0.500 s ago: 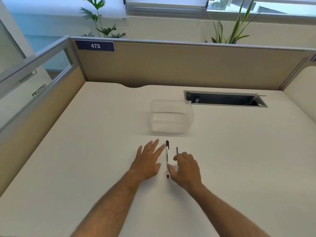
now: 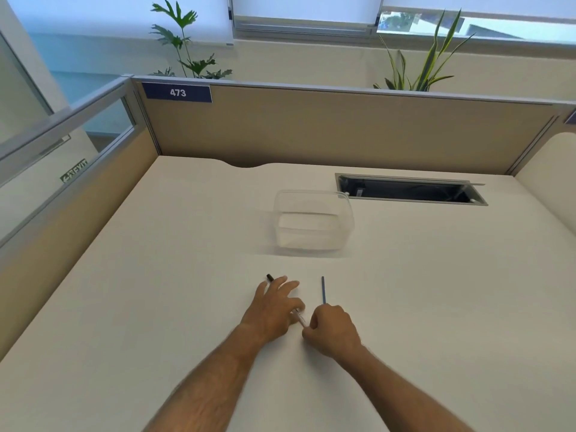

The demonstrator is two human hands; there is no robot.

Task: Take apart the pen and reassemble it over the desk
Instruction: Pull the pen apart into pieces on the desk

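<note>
Pen (image 2: 298, 317) down on the worktop (image 2: 156, 307), this side of the clear tub (image 2: 313, 222): left hand (image 2: 274, 310) pressing flat across it, right hand (image 2: 332, 333) curled, pinching its near end. I'd pin it steady and pull straight; the blue refill (image 2: 323, 289) lies just beside.

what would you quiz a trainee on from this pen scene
1. True or false: the blue refill lies on the desk, outside the clear tub.
2. Which hand pinches the near end of the pen?
3. Fill in: the sign on the partition reads ___.
Key: 1 true; 2 the right hand; 3 473.
</note>
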